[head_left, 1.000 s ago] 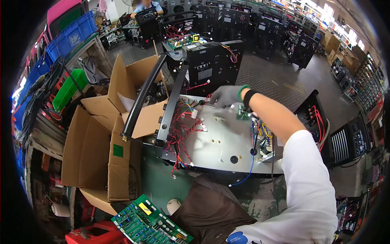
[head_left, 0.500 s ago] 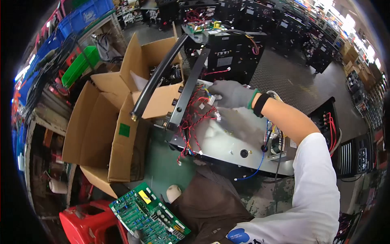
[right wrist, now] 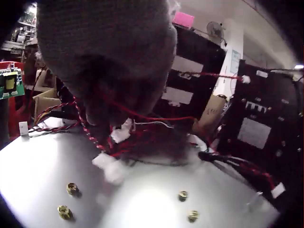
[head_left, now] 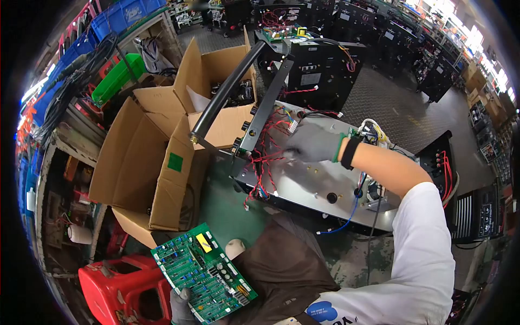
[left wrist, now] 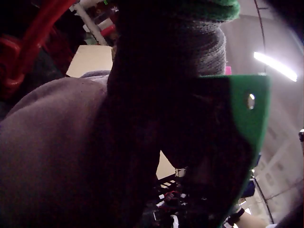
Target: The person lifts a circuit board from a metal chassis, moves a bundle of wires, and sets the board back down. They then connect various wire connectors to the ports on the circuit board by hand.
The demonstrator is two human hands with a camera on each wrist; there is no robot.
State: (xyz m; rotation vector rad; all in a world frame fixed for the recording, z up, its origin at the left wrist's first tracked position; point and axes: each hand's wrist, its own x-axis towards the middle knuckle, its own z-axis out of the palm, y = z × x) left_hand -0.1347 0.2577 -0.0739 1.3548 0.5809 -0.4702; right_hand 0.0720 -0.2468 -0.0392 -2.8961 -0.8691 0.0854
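Note:
My gloved left hand (head_left: 182, 307) grips the lower-left edge of a green circuit board (head_left: 201, 276), thumb on its top face. In the left wrist view the hand (left wrist: 166, 52) is mostly dark above the board's corner (left wrist: 251, 107). Over the metal chassis plate (head_left: 303, 187), my gloved right hand (head_left: 317, 145) has its fingers curled round red wires (head_left: 264, 158) near the black front panel. Red wires (right wrist: 156, 117) come out from under the right hand (right wrist: 109, 61) in the right wrist view, with white connectors (right wrist: 111, 166) just below. Its fingertips are partly hidden in shadow.
Open cardboard boxes (head_left: 132, 162) stand left of the chassis, with a black handle bar (head_left: 227, 92) rising between. A red stool (head_left: 116, 290) is at the lower left. Brass standoffs (right wrist: 183, 195) stick up from the plate. A blue wire (head_left: 349, 219) hangs over its front edge.
My right hand has moved from the plate's far side to the wires, then nearer my body, and now holds some. My left hand has come into view on the board. The head view has shifted.

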